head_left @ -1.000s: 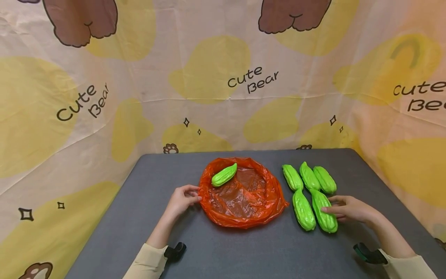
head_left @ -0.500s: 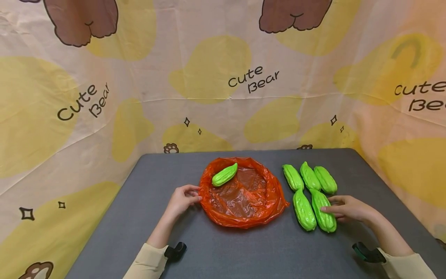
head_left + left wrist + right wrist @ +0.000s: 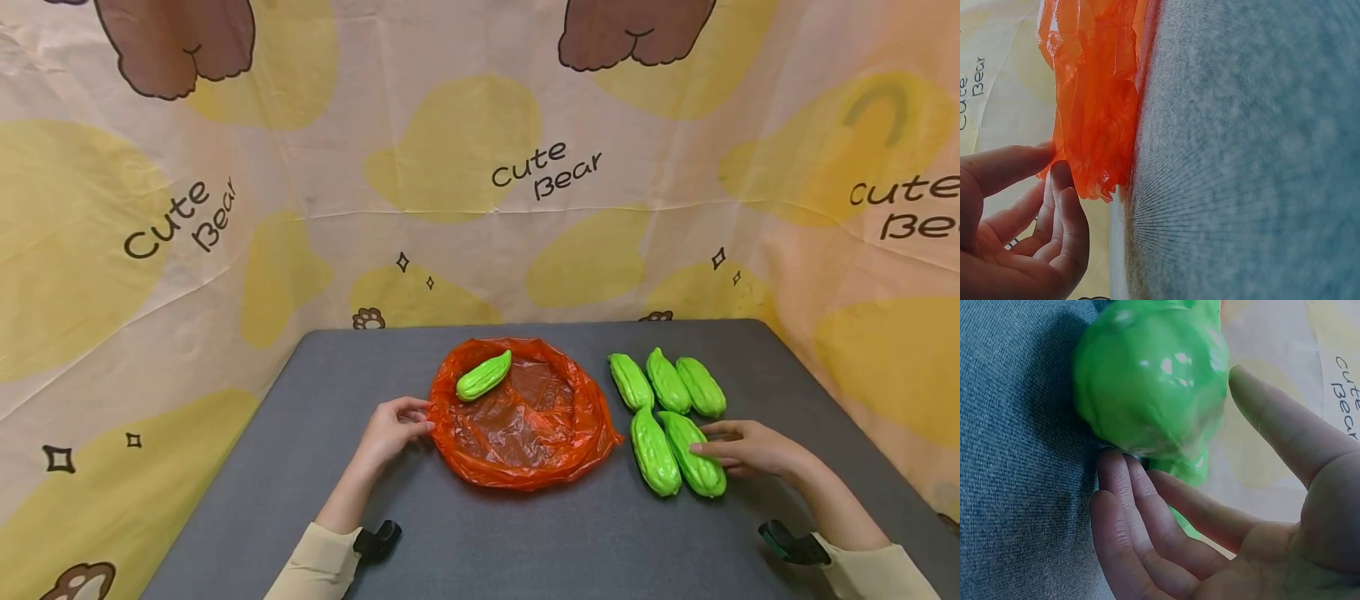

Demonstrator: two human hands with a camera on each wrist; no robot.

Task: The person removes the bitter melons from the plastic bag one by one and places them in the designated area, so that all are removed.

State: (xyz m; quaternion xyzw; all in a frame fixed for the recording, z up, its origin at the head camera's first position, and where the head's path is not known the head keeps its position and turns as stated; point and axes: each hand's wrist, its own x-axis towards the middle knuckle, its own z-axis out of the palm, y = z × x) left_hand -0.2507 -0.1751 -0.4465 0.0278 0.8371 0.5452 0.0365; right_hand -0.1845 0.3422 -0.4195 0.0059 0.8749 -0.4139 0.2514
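My left hand pinches the left edge of a red plastic bag between thumb and fingers. The bag stands low on the table, its mouth spread into a wide ring. Inside, toward the back left, lies a bright green ridged bitter melon. My right hand grips the near-right bitter melon, thumb over its top and fingers along its right side. In the right wrist view, that bitter melon shows end-on between thumb and fingertips, close to the tabletop.
Several more bitter melons lie right of the bag: one beside the gripped one, others in a row behind. The grey table has its back edge against a printed cloth. Black straps are on both wrists.
The gripped bitter melon has turned slightly, its far tip shifting left and away from the melon behind it. The left hand and the bag have stayed put.
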